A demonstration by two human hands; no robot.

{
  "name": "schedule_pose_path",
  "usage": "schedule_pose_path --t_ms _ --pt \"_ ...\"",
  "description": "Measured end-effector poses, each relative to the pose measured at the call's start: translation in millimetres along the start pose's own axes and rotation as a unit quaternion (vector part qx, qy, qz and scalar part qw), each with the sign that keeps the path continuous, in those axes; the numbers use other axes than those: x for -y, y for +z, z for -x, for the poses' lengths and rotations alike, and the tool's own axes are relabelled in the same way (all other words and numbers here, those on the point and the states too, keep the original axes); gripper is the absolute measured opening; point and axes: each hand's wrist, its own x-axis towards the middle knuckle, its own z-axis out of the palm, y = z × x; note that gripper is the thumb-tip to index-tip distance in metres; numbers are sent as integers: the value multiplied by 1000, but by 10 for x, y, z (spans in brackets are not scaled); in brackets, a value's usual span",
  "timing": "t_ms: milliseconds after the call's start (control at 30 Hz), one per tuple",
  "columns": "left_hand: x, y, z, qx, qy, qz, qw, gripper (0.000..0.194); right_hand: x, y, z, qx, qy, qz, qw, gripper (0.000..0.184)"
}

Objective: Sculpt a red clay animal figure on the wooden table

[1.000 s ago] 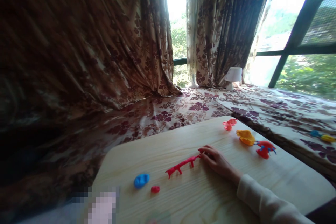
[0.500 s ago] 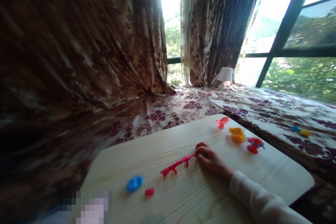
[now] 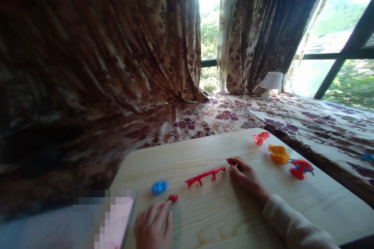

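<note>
Left grip (image 3: 152, 223) spread — touching red lump (image 3: 173, 198)

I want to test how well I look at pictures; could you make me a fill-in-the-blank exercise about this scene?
The small lump nearest the left hand is coloured ____.
The oval piece beside that lump is coloured ____.
The long red figure has its looped end nearest the person's ____ hand.
Beside a patterned curtain stands a white ____.
Missing words: red; blue; right; lamp.
</note>
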Motion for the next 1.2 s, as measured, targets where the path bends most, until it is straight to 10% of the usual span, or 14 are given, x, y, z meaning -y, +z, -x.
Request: schedule_pose_path --t_ms 500,933,1200 --pt "-261 202 -333 44 -40 15 998 25 -72 62 1 58 -92 38 993 17" --pt "-1164 328 -1019 108 26 75 991 20 -35 162 -31 61 -126 11 990 17" --pt "-1298 583 -1105 148 53 67 985 16 -65 184 -66 53 -128 -18 990 15"
